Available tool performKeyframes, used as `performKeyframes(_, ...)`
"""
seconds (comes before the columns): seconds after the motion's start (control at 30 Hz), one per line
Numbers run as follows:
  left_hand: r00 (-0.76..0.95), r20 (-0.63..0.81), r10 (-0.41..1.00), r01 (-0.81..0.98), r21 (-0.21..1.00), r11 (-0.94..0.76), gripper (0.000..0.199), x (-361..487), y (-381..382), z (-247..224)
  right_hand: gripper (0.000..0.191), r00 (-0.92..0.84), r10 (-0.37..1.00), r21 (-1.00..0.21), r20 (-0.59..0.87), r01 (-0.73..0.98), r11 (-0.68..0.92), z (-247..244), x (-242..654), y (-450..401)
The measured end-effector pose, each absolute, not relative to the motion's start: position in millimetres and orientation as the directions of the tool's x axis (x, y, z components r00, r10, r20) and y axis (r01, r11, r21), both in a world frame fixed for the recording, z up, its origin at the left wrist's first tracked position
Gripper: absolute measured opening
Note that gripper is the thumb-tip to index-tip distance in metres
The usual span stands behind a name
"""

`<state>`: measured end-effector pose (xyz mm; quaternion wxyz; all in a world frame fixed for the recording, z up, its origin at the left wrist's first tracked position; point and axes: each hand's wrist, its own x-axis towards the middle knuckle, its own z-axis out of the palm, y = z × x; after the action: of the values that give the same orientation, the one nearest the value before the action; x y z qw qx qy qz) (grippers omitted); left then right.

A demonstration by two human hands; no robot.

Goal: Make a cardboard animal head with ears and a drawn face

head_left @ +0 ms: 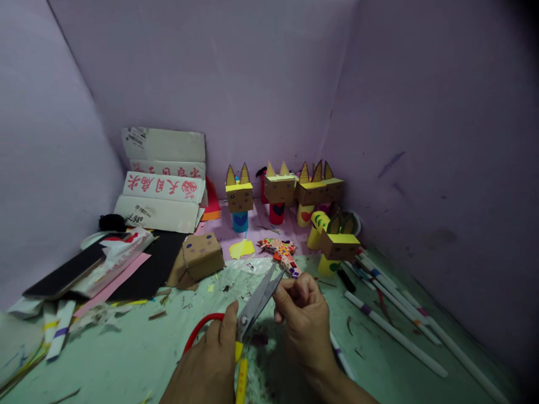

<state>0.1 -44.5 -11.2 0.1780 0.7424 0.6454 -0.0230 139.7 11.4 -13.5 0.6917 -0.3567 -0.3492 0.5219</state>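
Observation:
My left hand (208, 362) is closed around the red handle of a pair of scissors (257, 300), whose blades point up and away, slightly apart. Near the blade tips my right hand (306, 320) pinches with thumb and fingers. Whatever lies in that pinch is too small or hidden to make out. A yellow strip with red marks (241, 381) shows beside my left hand, below the scissors' pivot. Just beyond the blades lies a piece of colourful patterned material (281, 248). A cardboard box with drawn dots (202, 257) sits farther left.
Several cardboard-headed figures with pointed ears, such as one on a blue tube (240, 202), stand at the back. A folded white carton (162, 185) leans at back left. Dark boards (67, 264) lie left, several white rods (396, 334) right. Scraps litter the green tabletop (138, 359).

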Motion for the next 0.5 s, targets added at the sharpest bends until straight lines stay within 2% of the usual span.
performKeyframes(0.5,0.179,-0.272,0.945,0.953,0.285,-0.099,0.072,-0.8,-43.4,-10.9,0.048,0.232,0.969,-0.863,0.086,-0.469,0.188,-11.8,139.1,7.9)
